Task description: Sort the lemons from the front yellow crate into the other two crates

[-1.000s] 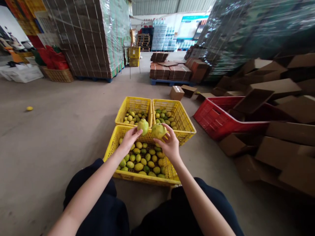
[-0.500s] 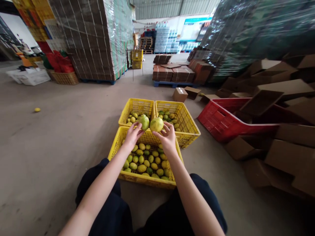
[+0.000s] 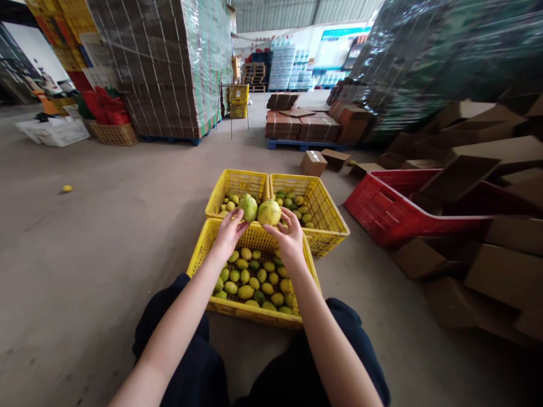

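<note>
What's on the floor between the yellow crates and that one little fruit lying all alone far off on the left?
Nothing: in the head view, only bare grey concrete floor lies between the yellow crates and the stray fruit.

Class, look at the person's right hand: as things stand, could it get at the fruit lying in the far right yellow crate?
Probably yes. The right hand hovers just short of the far right yellow crate, which is open-topped with nothing over it. But its fingers already hold a yellow-green fruit, so it is not free to grasp another.
</note>
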Demonstrator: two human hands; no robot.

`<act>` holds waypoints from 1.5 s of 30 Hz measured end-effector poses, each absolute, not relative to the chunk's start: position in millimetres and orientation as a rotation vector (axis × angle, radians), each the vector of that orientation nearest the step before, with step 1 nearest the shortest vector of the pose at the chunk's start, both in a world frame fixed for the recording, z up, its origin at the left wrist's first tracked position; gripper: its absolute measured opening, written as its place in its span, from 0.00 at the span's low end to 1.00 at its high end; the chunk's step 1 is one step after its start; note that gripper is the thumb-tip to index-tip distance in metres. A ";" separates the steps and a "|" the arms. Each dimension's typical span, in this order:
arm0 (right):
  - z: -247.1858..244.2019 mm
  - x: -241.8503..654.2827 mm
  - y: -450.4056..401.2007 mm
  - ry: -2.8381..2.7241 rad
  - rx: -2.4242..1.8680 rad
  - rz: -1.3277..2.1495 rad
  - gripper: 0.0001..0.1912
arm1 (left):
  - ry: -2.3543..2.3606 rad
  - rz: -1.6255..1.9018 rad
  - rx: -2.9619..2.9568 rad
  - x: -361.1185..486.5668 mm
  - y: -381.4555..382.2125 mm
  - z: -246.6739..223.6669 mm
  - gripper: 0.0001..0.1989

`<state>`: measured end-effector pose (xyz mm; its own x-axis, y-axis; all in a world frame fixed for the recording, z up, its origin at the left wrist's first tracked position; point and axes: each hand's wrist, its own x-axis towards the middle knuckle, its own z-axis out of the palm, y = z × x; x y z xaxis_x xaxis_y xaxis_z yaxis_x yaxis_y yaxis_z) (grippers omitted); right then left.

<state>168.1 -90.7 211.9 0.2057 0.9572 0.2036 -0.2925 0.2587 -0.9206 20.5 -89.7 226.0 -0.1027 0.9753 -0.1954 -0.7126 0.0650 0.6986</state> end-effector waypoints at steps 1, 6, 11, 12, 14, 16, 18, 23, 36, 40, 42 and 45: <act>211.4 168.1 -90.1 -0.940 -0.890 1.058 0.36 | 0.782 1.495 0.425 20.9 -89.7 226.5 0.10; 213.4 171.3 -89.1 -0.853 -0.850 1.174 0.35 | 0.768 1.447 0.461 18.1 -91.0 231.7 0.09; 214.8 178.9 -93.0 -0.862 -0.799 1.339 0.28 | 0.811 1.375 0.530 9.9 -93.7 233.9 0.11; 214.7 179.8 -94.3 -0.868 -0.798 1.351 0.28 | 0.825 1.376 0.541 8.9 -94.5 233.7 0.13; 214.8 180.1 -97.8 -0.882 -0.795 1.367 0.27 | 0.863 1.373 0.564 8.1 -96.6 232.8 0.16; 215.7 177.9 -102.7 -0.907 -0.787 1.395 0.26 | 0.892 1.340 0.610 9.1 -99.6 231.8 0.19; 216.9 173.9 -108.6 -0.937 -0.798 1.420 0.25 | 0.909 1.288 0.691 11.3 -103.1 230.1 0.20; 214.8 165.0 -119.8 -1.041 -0.925 1.355 0.28 | 1.036 1.315 0.820 16.9 -109.7 221.7 0.24; 210.8 167.3 -115.4 -0.757 -0.927 1.451 0.24 | 0.883 1.265 0.800 14.7 -112.3 228.4 0.18; 210.5 169.7 -113.7 -0.778 -0.901 1.437 0.22 | 0.889 1.275 0.669 10.5 -110.2 226.8 0.19; 210.1 170.4 -113.4 -0.783 -0.876 1.449 0.22 | 0.911 1.280 0.631 9.2 -108.9 226.0 0.19; 209.7 169.5 -113.5 -0.744 -0.825 1.495 0.22 | 0.901 1.264 0.617 7.9 -108.2 227.2 0.18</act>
